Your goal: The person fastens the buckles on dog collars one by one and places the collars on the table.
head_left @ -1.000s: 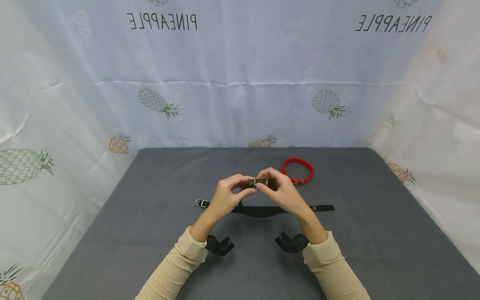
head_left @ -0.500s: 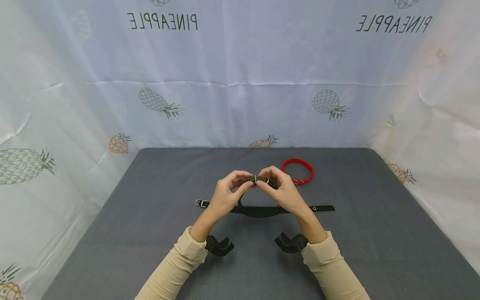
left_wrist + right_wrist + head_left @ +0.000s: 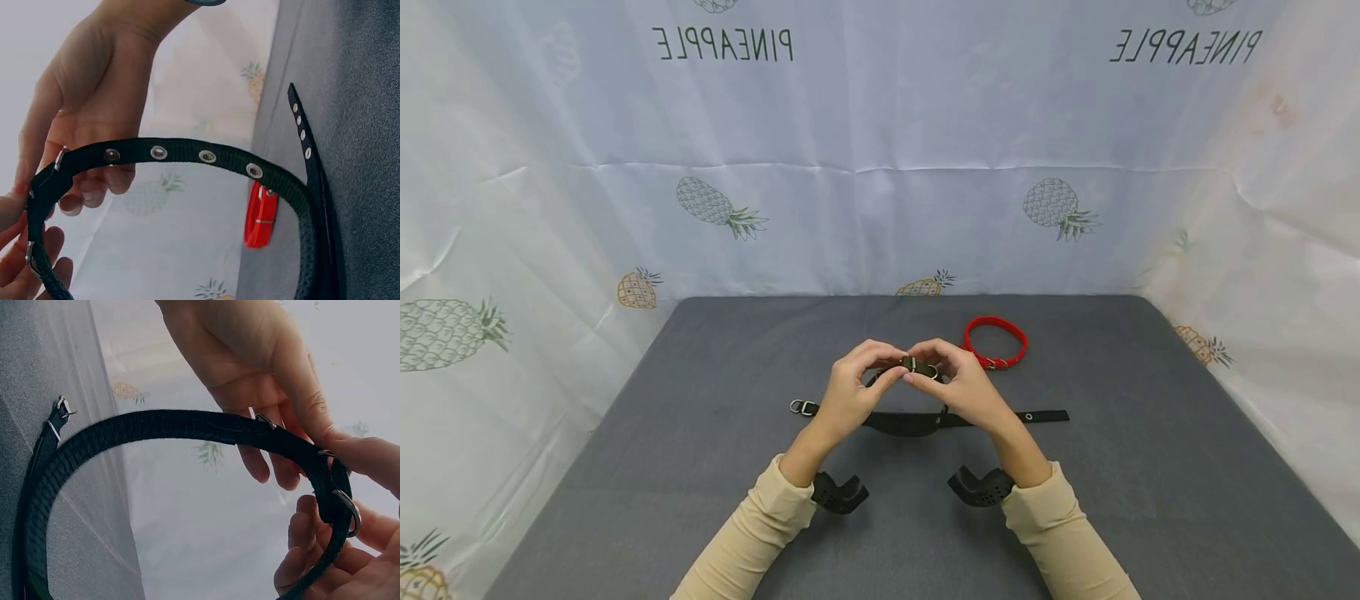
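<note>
Both hands hold a dark green dog collar (image 3: 922, 368) above the middle of the table, its loop hanging down beneath the fingers. My left hand (image 3: 852, 390) pinches it between thumb and fingers near the metal buckle (image 3: 60, 158). The right hand (image 3: 964, 385) pinches it just to the right, close to a D-ring (image 3: 349, 512). A row of metal eyelets runs along the strap in the left wrist view. Below lies a black dog collar (image 3: 902, 424), stretched out flat and partly covered by the hands. A red dog collar (image 3: 1017, 331) lies looped behind the right hand.
The table wears a grey cloth (image 3: 700, 433). White curtains (image 3: 850, 125) printed with pineapples rise at the back and both sides. A black wrist mount (image 3: 841, 493) sits at the left cuff and another black mount (image 3: 981, 485) at the right.
Over the last half second, the right hand has shifted slightly left and the green dog collar's loop has swung left. Both hands keep their grip; the black and red dog collars have not moved.
</note>
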A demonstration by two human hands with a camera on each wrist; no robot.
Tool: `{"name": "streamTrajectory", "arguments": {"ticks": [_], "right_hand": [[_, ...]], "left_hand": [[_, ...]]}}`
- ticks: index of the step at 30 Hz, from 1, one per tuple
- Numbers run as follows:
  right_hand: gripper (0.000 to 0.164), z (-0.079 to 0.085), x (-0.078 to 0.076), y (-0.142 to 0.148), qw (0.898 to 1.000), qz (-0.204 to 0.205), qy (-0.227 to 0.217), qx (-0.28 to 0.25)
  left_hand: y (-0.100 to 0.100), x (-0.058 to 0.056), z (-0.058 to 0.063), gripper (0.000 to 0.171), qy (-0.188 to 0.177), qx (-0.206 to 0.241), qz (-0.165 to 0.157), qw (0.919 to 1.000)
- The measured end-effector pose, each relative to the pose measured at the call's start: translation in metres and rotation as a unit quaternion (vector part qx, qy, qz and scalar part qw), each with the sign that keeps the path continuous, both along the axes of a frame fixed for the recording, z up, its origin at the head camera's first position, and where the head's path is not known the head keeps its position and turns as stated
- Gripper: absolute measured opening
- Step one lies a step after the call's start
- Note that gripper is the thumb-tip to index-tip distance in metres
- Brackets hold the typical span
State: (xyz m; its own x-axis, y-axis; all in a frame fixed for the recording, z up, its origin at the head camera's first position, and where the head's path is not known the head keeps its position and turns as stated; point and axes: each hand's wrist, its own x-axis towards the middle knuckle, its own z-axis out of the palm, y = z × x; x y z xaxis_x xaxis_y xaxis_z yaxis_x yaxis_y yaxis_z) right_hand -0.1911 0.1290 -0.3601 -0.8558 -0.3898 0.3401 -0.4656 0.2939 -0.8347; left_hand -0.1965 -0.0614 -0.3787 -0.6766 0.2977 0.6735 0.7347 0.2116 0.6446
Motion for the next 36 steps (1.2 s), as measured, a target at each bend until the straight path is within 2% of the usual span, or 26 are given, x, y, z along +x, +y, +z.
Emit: {"name": "streamTrajectory", "arguments": {"ticks": [8,16,24,32,36], "right_hand": [[0.025,0.001,0.0,-0.001,1.0,0.005,0.003,0.006],[0.023,0.002,-0.001,0.0,1.0,0.001,0.013,0.005],[0.024,0.002,-0.002,0.001,1.0,0.01,0.002,-0.013],[0.024,0.003,-0.003,0.002,1.0,0.014,0.001,-0.024],[0.022,0.002,-0.004,0.003,0.999,0.014,0.004,-0.033]], "left_hand": [[-0.001,-0.001,0.0,0.017,0.018,-0.002,0.015,0.9997],[-0.003,0.0,0.002,0.017,-0.015,0.016,0.01,0.9997],[-0.007,-0.001,0.007,0.018,-0.046,0.039,-0.007,0.9982],[-0.012,-0.002,0.01,0.017,-0.052,0.075,-0.006,0.9959],[-0.014,-0.002,0.013,0.017,-0.048,0.117,0.002,0.9919]]}}
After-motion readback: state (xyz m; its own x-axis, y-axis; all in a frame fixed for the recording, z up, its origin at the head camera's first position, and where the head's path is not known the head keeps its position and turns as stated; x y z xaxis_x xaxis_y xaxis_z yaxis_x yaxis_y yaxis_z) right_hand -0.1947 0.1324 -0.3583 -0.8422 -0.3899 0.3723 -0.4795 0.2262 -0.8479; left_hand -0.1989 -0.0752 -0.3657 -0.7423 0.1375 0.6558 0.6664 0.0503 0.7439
